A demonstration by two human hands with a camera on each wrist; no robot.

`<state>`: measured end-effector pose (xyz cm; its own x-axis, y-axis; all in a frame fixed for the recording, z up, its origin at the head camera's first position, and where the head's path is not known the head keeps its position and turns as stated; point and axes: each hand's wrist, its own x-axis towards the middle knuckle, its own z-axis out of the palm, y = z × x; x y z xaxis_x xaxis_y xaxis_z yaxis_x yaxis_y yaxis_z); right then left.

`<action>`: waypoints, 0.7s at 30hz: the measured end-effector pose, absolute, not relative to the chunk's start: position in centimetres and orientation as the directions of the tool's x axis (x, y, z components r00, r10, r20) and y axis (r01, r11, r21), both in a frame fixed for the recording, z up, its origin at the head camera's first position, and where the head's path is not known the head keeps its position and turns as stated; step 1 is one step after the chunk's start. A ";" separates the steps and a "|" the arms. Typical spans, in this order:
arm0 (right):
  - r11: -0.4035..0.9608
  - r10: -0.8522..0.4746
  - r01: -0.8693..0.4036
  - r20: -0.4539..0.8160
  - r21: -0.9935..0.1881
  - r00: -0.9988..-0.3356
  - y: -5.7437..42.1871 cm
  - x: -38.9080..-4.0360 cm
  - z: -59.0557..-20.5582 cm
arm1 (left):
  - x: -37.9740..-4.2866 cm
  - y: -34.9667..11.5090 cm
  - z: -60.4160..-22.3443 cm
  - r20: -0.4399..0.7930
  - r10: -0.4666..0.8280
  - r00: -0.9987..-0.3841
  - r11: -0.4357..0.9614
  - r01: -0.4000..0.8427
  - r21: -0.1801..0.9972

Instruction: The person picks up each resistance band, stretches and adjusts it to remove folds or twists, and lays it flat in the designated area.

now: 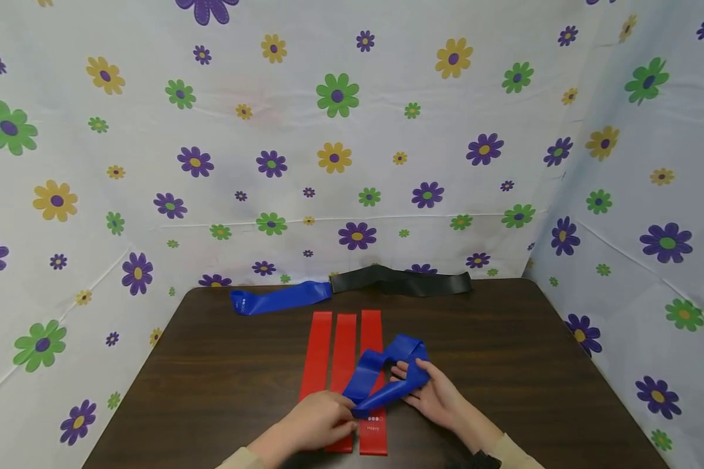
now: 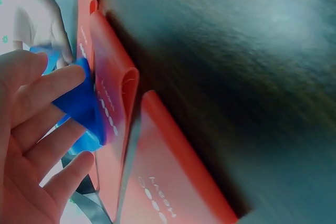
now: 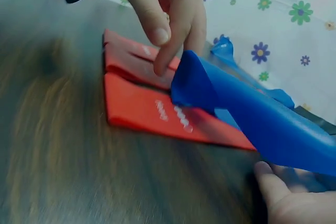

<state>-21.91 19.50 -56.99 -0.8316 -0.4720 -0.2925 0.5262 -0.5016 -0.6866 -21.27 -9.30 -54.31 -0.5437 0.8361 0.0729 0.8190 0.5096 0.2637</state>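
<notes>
A blue resistance band (image 1: 387, 394) forms a loose loop above the red bands, between the hands. My right hand (image 1: 437, 397) holds its right side, thumb at the near edge and fingers behind it. At the band's other end is my left hand (image 1: 322, 420), its fingers extended right at the fold. In the left wrist view, the left hand (image 2: 47, 124) has spread fingers overlapping the blue band (image 2: 84, 103). Below lie three flat red resistance bands (image 1: 371, 365) side by side, with white print on them. The right wrist view shows the right thumb (image 3: 273, 187) under the blue band.
Along the table's back edge lie another blue band (image 1: 287, 299) and a black band (image 1: 410, 282), end to end. The dark wooden table (image 1: 493, 339) is backed by a white flower-print cloth (image 1: 387, 130) that also runs down both sides.
</notes>
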 end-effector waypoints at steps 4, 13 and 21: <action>-0.447 -0.462 0.545 -0.339 -0.709 -0.820 20.4 -21.0 -56.8 | -21.1 -9.6 -54.2 0.065 0.842 -0.536 0.502 0.821 0.270; -0.137 -0.421 0.484 -0.391 -0.864 -0.818 22.5 -19.9 -55.7 | -21.5 -10.2 -53.9 0.148 0.810 -0.567 0.492 0.795 0.353; 0.101 -0.357 0.420 -0.427 -0.902 -0.830 24.1 -20.1 -54.9 | -22.4 -10.4 -54.3 0.179 0.657 -0.732 0.606 0.654 0.452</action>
<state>-20.10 24.07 -54.90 -0.8304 -0.3574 -0.4273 0.4204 0.1013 -0.9017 -22.36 -10.39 -54.25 -0.7325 0.6568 0.1790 0.6541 0.6063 0.4522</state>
